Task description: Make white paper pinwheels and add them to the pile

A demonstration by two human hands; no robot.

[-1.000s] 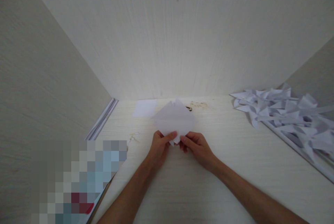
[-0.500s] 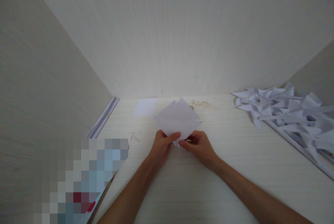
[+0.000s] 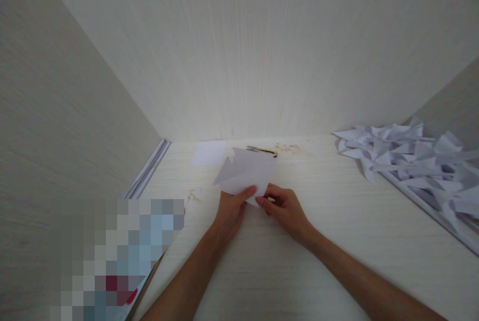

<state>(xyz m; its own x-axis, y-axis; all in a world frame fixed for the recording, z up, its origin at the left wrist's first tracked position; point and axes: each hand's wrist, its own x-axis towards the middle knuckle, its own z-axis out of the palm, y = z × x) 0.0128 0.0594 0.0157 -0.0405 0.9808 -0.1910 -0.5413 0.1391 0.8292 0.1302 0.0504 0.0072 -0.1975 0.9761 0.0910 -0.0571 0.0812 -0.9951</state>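
Both hands are pinching the near corner of the folded white paper [image 3: 245, 173], left hand [image 3: 234, 208] and right hand [image 3: 284, 208] with fingers clenched on it. Since a moment ago its diamond has been turning leftward above the surface [image 3: 337, 221], uncovering scissors [image 3: 262, 150] beyond.

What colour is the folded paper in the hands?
White, seen in the head view: the folded paper is plain, no pattern.

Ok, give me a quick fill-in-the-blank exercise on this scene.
1. Both hands grip the folded ____ sheet at its near corner.
2. The pile of folded paper shapes lies on the person's ____ side.
3. A small flat paper square lies by the back ____.

Missing words: paper; right; wall
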